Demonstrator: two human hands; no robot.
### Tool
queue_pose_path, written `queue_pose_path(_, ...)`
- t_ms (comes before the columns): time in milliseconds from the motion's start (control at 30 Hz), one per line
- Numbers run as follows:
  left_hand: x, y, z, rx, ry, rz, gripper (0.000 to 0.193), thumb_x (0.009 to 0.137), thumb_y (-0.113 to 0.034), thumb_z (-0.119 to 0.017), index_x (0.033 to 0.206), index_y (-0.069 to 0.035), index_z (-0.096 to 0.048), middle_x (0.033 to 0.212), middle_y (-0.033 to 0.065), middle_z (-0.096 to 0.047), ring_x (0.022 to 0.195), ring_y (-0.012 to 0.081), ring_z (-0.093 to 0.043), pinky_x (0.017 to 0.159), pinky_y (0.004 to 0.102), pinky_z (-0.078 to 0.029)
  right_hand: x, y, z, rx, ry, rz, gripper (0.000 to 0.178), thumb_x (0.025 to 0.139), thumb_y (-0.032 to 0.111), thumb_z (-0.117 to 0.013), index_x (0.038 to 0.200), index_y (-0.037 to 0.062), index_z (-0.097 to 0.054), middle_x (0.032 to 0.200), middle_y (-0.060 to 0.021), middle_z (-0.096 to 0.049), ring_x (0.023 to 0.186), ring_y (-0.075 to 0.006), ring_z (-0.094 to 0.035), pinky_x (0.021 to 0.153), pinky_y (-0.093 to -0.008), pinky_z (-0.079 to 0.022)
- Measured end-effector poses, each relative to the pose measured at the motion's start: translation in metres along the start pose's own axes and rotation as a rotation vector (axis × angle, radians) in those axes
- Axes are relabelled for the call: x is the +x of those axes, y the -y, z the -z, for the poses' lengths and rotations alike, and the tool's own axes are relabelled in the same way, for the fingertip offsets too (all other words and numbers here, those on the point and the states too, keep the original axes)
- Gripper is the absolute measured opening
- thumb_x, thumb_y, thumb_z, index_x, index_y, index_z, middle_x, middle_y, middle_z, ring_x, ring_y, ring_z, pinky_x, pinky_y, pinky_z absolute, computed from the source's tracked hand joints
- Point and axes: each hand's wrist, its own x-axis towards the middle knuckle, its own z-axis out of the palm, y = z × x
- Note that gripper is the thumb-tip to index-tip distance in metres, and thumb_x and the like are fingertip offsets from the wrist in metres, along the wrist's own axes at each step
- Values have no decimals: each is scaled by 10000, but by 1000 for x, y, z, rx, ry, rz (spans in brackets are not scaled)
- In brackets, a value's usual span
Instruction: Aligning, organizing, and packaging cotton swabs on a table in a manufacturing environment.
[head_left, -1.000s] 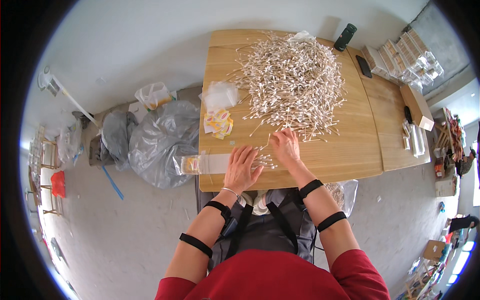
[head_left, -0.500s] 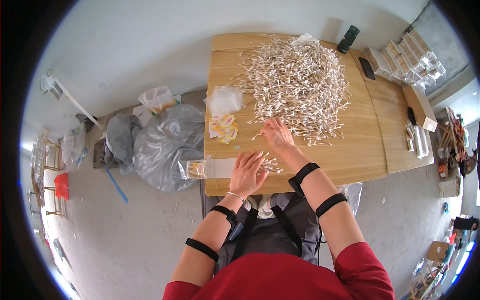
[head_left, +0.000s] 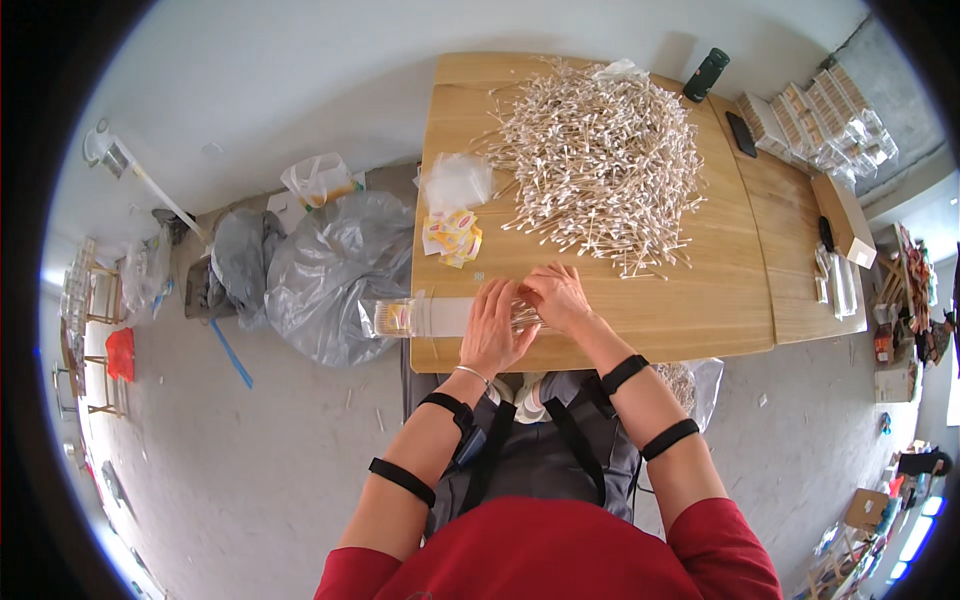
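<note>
Near the table's front edge, my left hand (head_left: 490, 328) curls over a small bundle of cotton swabs (head_left: 524, 316), its thumb on the near side. My right hand (head_left: 558, 298) bends in from the right, fingers pinched at the bundle's far side and touching it; its fingertips are partly hidden. To the left of my left hand lies a flat white strip (head_left: 448, 317), partly under the fingers. Beyond it, at the table's left edge, sits a clear packet of swabs (head_left: 393, 319) with a yellow label. A large heap of loose cotton swabs (head_left: 605, 165) covers the table's far middle.
Clear plastic bags (head_left: 458, 183) and yellow-and-white cards (head_left: 453, 238) lie at the table's left. A dark bottle (head_left: 706, 75), a black phone (head_left: 741, 134), stacked swab packs (head_left: 815, 110) and a cardboard box (head_left: 843, 220) stand right. A grey plastic sack (head_left: 335, 275) fills the floor at left.
My right hand has come from the near edge of the heap toward me, down to the bundle beside my left hand. My left hand stays over the swabs.
</note>
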Motion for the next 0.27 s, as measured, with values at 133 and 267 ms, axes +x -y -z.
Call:
queue_pose_path(133,-2,2,-1,-4,57,-14,674,734,-278,-741,1275,-21,-431,1279,179,-481,1244,380,-394,1064,455,-326,-22,-16,-5,327,-324,-207,126,826,103,-604,929,117,-674,1033,-69,-625,1005,-286,-544,921,-406,-393)
queue_pose_path(267,-3,5,-2,-71,144,33,709,718,-307,-756,1287,-29,-437,1257,166,-502,1239,343,-410,1087,442,-315,-34,-5,-17,670,-606,-311,282,881,114,-588,1161,81,-587,1270,-206,-522,1151,-267,-525,1059,-412,-314)
